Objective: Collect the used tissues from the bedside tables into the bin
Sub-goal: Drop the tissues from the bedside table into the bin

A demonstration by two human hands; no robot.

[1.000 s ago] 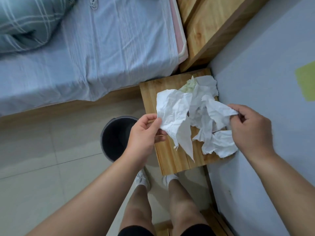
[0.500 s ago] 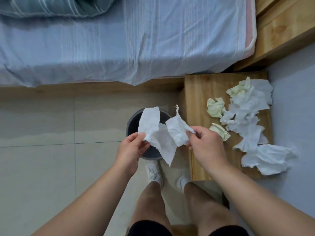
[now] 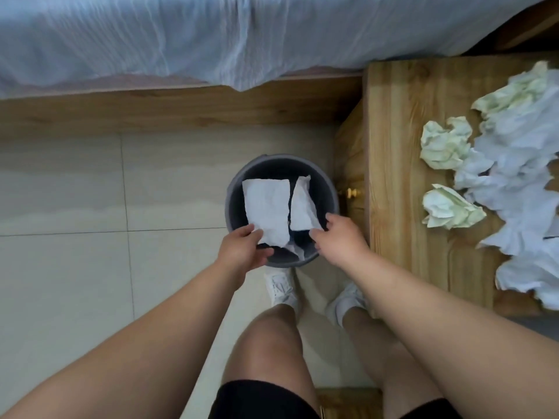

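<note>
A dark grey round bin (image 3: 233,193) stands on the floor beside the wooden bedside table (image 3: 396,164). Over its opening, my left hand (image 3: 245,251) pinches the lower corner of a flat white tissue (image 3: 266,207). My right hand (image 3: 340,241) pinches a second, narrower white tissue (image 3: 302,208) right beside the first. Another scrap of white tissue (image 3: 298,251) lies inside the bin. On the table top lie several crumpled tissues: pale green balls (image 3: 444,145) (image 3: 450,210) and a heap of white ones (image 3: 514,182).
The bed with a light blue sheet (image 3: 211,34) and its wooden frame (image 3: 181,107) run across the top. A brass drawer knob (image 3: 351,192) sticks out of the table's side near the bin. My feet in white shoes (image 3: 281,287) stand on beige tiles just below the bin.
Both hands carried the white tissues from the table leftward and down over the bin's opening. The view turned left, so the table now sits at the right edge.
</note>
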